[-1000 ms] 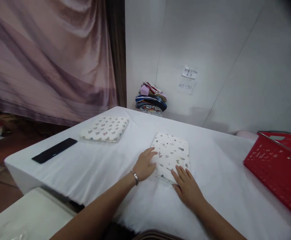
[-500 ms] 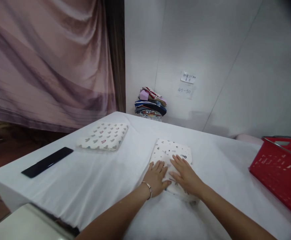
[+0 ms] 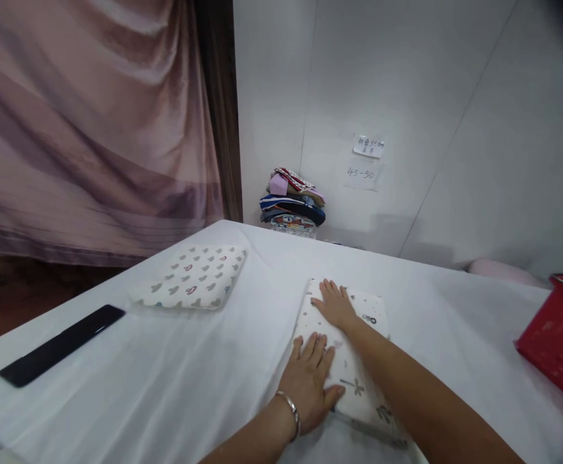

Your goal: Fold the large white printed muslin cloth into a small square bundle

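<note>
A folded white cloth with small printed figures [image 3: 359, 377] lies on the white table [image 3: 175, 374] in front of me. My left hand [image 3: 310, 380] rests flat on its near left edge, fingers stretched out, a bracelet on the wrist. Farther along the same cloth my right hand [image 3: 333, 304] presses flat on the far left corner, fingers spread. Neither hand grips anything. A second folded cloth with a heart print [image 3: 192, 287] lies to the left, apart from both hands.
A long black flat object [image 3: 62, 345] lies near the table's left edge. A red plastic basket [image 3: 559, 341] stands at the right. Against the wall behind the table sits a pile of folded clothes [image 3: 292, 203]. A pink curtain [image 3: 93, 122] hangs left.
My right hand has slid away from me to the cloth's far corner. The left hand stays on the near edge. The view has shifted, so the cloth sits closer.
</note>
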The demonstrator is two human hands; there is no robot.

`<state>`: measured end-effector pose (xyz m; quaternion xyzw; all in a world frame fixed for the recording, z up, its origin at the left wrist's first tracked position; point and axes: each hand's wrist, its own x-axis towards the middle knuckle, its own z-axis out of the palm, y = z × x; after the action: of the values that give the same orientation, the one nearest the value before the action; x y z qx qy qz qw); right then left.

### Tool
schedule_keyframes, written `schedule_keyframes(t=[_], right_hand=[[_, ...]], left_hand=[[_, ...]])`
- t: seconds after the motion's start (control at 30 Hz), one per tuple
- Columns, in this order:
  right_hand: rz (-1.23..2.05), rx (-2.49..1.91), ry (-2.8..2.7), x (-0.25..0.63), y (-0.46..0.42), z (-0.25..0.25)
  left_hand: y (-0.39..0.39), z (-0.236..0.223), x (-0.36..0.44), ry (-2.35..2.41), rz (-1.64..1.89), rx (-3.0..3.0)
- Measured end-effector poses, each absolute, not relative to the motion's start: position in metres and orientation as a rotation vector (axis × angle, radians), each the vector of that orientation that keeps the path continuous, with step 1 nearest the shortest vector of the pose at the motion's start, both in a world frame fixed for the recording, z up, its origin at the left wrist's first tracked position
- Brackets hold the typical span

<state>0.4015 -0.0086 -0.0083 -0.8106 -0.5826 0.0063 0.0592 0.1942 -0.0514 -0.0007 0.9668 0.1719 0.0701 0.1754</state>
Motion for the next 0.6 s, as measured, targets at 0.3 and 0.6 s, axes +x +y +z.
schedule_keyframes(t=[0.3,0.6], right_hand=[[-0.058,-2.349,-1.749,0.407,0.011,-0.011],[0.048,-2.381,-1.718,0.410,0.014,-0.019]], left_hand=[[-0.044,-0.005,0.196,0.445,0.068,2.652],[-0.049,-0.001,0.194,0.468,0.113,2.655]])
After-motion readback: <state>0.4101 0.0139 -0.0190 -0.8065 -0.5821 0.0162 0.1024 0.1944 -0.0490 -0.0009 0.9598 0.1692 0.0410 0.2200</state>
